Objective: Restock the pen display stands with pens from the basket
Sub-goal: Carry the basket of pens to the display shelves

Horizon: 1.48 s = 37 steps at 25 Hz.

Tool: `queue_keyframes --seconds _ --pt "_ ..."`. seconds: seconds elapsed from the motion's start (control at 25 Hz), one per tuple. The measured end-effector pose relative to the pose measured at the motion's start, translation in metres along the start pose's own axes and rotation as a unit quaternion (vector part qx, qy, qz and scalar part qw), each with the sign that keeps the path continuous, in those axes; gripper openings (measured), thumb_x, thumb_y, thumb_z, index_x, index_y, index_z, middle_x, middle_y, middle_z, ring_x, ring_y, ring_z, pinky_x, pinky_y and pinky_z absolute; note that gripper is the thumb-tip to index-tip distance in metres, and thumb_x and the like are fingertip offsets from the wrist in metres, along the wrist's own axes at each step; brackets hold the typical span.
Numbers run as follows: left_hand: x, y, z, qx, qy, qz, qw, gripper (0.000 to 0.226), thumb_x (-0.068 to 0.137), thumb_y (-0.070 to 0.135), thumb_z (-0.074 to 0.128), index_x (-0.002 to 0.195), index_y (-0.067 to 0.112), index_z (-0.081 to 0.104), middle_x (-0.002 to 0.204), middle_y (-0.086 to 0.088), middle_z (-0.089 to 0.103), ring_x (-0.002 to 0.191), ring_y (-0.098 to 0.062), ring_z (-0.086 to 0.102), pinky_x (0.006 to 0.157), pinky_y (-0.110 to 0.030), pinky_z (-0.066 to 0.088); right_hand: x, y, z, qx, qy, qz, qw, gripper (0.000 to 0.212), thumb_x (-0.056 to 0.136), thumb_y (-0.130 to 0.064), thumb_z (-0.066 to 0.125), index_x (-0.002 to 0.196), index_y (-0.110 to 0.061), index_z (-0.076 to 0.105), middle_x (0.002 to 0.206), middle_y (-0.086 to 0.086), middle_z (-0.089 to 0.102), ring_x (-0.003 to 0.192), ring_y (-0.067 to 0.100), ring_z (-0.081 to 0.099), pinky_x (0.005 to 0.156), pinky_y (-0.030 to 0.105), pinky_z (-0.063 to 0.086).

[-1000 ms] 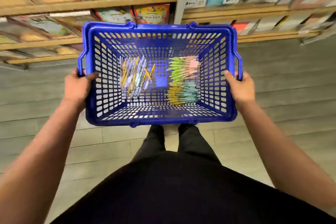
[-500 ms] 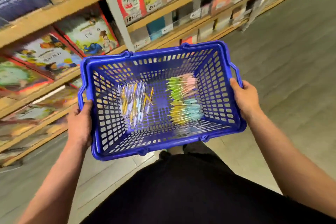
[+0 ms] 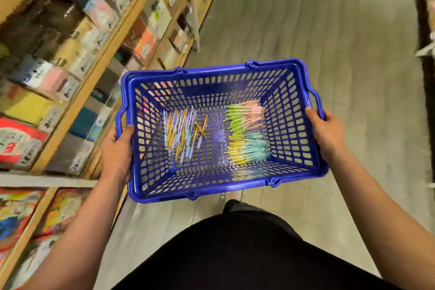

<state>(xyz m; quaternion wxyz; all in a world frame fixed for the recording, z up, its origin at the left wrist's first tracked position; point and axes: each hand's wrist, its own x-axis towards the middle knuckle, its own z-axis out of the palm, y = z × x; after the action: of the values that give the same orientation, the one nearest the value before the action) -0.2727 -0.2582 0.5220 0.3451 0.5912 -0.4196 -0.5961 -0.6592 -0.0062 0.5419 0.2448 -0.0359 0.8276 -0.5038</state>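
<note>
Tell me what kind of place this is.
Most likely a shop aisle, perhaps a bookshop or stationer's: wooden shelves on the left stocked with boxed goods and small labels, plus a blue shopping basket holding pens.

Motion blur smears the pens (image 3: 244,116) in the blue basket (image 3: 211,73) into uncountable coloured streaks. Labels (image 3: 50,120) on the shelves (image 3: 94,70) are unreadable, and the basket's sides hide most fingers of the left hand (image 3: 116,150) and right hand (image 3: 329,133).
</note>
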Motion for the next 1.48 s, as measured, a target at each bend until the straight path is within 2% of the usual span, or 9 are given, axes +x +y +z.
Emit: queue_keyframes --seconds 0.16,0.32,0.48,0.68,0.8,0.96,1.24,1.4,1.48 --pt "0.047 0.041 0.103 0.029 -0.069 0.008 0.997 0.009 0.092 0.023 0.064 0.089 0.023 0.072 0.096 -0.015 0.073 0.086 -0.031 0.067 0.085 -0.057 0.056 0.051 -0.016 -0.034 0.044 0.056 0.022 0.997 0.017 0.090 -0.041 0.069 0.087 -0.024 0.069 0.072 -0.009 0.076 0.060 0.006 0.072 0.050 0.021 0.056" --pt "0.082 0.069 0.189 0.055 -0.106 0.022 0.993 0.013 0.093 0.023 0.063 0.082 0.025 0.071 0.095 -0.018 0.069 0.086 -0.033 0.065 0.086 -0.063 0.054 0.107 -0.033 -0.053 0.035 0.100 0.045 0.993 0.025 0.087 -0.046 0.066 0.094 -0.022 0.071 0.078 -0.005 0.077 0.069 0.012 0.074 0.064 0.031 0.058" --pt "0.130 0.100 0.261 0.076 -0.117 0.033 0.990 0.004 0.095 0.025 0.063 0.092 0.023 0.064 0.096 -0.016 0.071 0.080 -0.028 0.068 0.083 -0.054 0.058 0.167 -0.065 -0.052 0.059 0.126 0.072 0.988 0.024 0.082 -0.045 0.065 0.091 -0.023 0.069 0.091 0.006 0.077 0.085 0.029 0.075 0.083 0.050 0.061" --pt "0.217 0.144 0.337 0.086 -0.140 0.035 0.986 0.008 0.092 0.031 0.066 0.091 0.023 0.063 0.083 -0.005 0.076 0.069 -0.021 0.073 0.066 -0.039 0.062 0.250 -0.116 -0.025 0.074 0.141 0.073 0.985 0.026 0.079 -0.047 0.063 0.089 -0.023 0.070 0.083 0.006 0.078 0.078 0.030 0.076 0.079 0.055 0.061" --pt "0.282 0.175 0.384 0.101 -0.156 0.050 0.981 0.010 0.091 0.034 0.066 0.091 0.024 0.065 0.084 -0.006 0.077 0.068 -0.020 0.074 0.056 -0.033 0.060 0.306 -0.151 0.005 0.094 0.136 0.077 0.983 0.028 0.083 -0.044 0.064 0.098 -0.021 0.068 0.083 0.007 0.078 0.073 0.029 0.077 0.074 0.055 0.062" --pt "0.369 0.222 0.442 0.124 -0.186 0.040 0.974 0.017 0.086 0.041 0.066 0.095 0.026 0.066 0.096 -0.012 0.078 0.082 -0.032 0.076 0.070 -0.047 0.064 0.375 -0.199 0.043 0.102 0.152 0.111 0.977 0.042 0.082 -0.049 0.064 0.111 -0.019 0.065 0.088 0.011 0.078 0.076 0.033 0.076 0.077 0.056 0.062" --pt "0.492 0.285 0.551 0.156 -0.200 0.058 0.965 0.023 0.083 0.049 0.066 0.098 0.031 0.067 0.088 0.001 0.079 0.073 -0.018 0.077 0.056 -0.034 0.060 0.499 -0.270 0.092 0.115 0.184 0.117 0.969 0.035 0.081 -0.045 0.064 0.101 -0.017 0.069 0.080 0.010 0.078 0.071 0.032 0.076 0.072 0.057 0.062" --pt "0.544 0.300 0.620 0.158 -0.207 0.043 0.964 0.030 0.082 0.051 0.066 0.101 0.028 0.067 0.093 -0.003 0.079 0.081 -0.024 0.078 0.068 -0.043 0.063 0.585 -0.299 0.104 0.122 0.173 0.117 0.970 0.031 0.079 -0.049 0.064 0.096 -0.024 0.067 0.078 0.006 0.078 0.069 0.029 0.076 0.072 0.056 0.062" --pt "0.571 0.308 0.664 0.149 -0.189 0.036 0.970 0.028 0.082 0.048 0.067 0.100 0.026 0.067 0.092 -0.005 0.079 0.080 -0.027 0.077 0.066 -0.044 0.063 0.638 -0.314 0.107 0.127 0.168 0.131 0.969 0.033 0.077 -0.052 0.066 0.097 -0.025 0.066 0.077 0.006 0.078 0.068 0.029 0.076 0.072 0.056 0.062"
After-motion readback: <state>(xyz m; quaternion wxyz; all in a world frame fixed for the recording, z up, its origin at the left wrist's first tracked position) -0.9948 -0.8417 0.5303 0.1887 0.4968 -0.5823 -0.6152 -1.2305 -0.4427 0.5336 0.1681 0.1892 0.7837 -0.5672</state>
